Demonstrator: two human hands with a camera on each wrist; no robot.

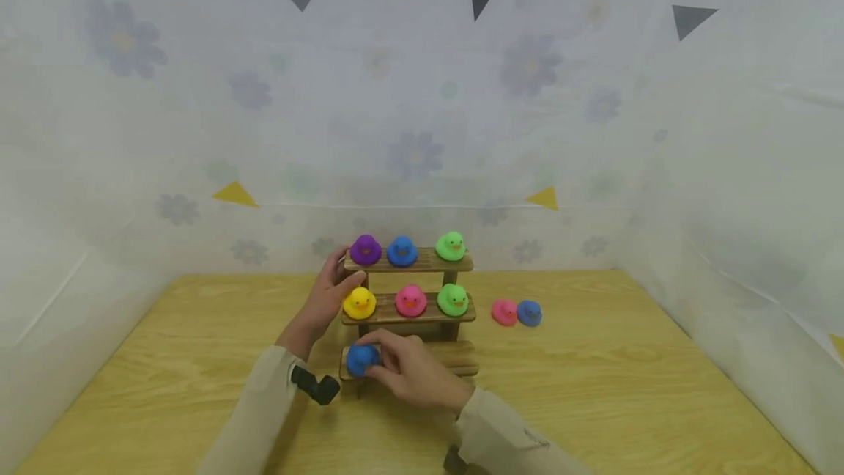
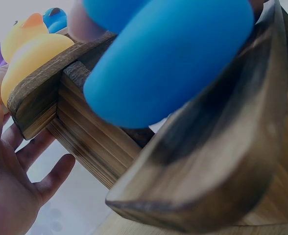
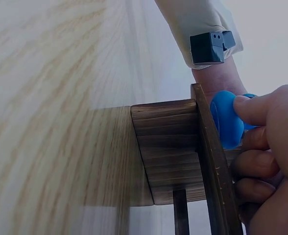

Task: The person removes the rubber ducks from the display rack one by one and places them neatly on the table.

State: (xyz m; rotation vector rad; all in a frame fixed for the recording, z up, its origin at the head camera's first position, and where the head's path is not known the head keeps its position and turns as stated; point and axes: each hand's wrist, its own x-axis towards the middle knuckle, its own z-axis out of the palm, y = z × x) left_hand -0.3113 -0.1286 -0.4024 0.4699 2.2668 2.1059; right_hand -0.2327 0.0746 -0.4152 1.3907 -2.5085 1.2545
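Note:
A wooden three-tier stand (image 1: 422, 308) holds rubber ducks in several colours. On the left end of its bottom tier, my right hand (image 1: 415, 371) pinches a blue rubber duck (image 1: 361, 361) between thumb and fingers. The right wrist view shows this blue duck (image 3: 226, 120) close over the board. At the stand's left side is my left hand (image 1: 325, 300), fingers extended along the upper tiers, thumb beside the yellow duck (image 1: 359, 304). In the left wrist view its fingers (image 2: 56, 177) look fairly straight and partly pass behind the middle board.
Purple (image 1: 365, 250), blue (image 1: 402, 251) and green ducks (image 1: 451, 247) sit on the top tier. Pink (image 1: 411, 301) and green ducks (image 1: 453, 300) share the middle tier with the yellow one. Right of the stand, a pink duck (image 1: 505, 312) and a blue duck (image 1: 530, 313) rest on the table (image 1: 580, 387).

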